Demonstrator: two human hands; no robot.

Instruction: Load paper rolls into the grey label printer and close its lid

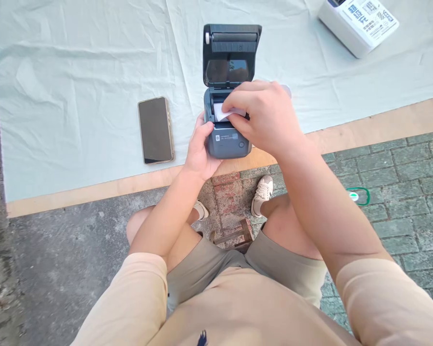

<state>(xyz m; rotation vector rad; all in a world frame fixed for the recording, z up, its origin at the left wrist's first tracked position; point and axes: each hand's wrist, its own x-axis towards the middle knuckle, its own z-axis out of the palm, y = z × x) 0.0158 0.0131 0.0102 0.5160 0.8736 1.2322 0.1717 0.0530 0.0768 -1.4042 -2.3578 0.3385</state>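
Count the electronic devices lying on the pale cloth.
3: the open printer under both hands, a phone to its left, a white boxy unit at top right, partly cropped.

there is one dark grey label printer (228, 139) with its lid open, near the middle of the scene, and one white paper strip (223, 113) in its open bay. two hands are at it: one left hand (200, 151) on its left side and one right hand (265, 120) over the paper. one smartphone (155, 129) lies face up to the left of the printer. one white box (359, 21) with printed text sits at the far right. one pale green cloth (75, 72) covers one board (382, 122). two white shoes show near, one left shoe (202, 210) and one right shoe (262, 193). one small green-rimmed object (357, 196) lies on the paving at the right.
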